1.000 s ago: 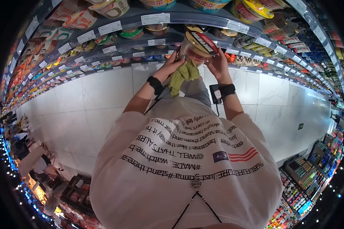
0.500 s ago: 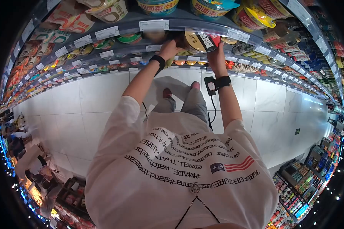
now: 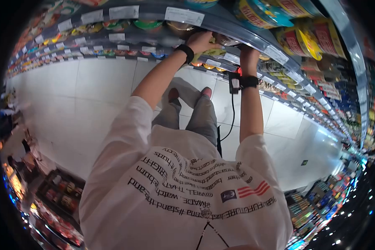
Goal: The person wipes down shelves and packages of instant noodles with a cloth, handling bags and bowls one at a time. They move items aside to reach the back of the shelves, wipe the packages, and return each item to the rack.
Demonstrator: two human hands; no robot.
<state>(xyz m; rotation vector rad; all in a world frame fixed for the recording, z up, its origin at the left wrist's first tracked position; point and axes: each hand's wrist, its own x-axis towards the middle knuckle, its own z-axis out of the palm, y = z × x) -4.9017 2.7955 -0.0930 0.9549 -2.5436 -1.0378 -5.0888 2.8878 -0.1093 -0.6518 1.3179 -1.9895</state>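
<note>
Part of a packaged noodle bowl (image 3: pixel 228 40) shows between my hands, below the edge of the upper shelf, and the rest of it is hidden. On its left side, my left hand (image 3: pixel 201 41) has its fingers bent and pressed against it. My right hand (image 3: pixel 249 57) reaches under the shelf edge on the bowl's right side, its fingers out of sight. A black band circles each wrist, and a small device with a cable (image 3: pixel 234 83) sits at the right one.
A price-tagged shelf edge (image 3: pixel 154 15) runs above my hands. Yellow and blue tubs (image 3: pixel 254 14) stand on the upper shelf at right. More stocked tiers lie below. Pale floor tiles (image 3: pixel 100 89) spread behind, with a dark display crate (image 3: pixel 62 189) at lower left.
The bowl has gone deeper under the upper shelf, and its dark and gold lid no longer shows. My right hand has moved in with it. The view has shifted and turned.
</note>
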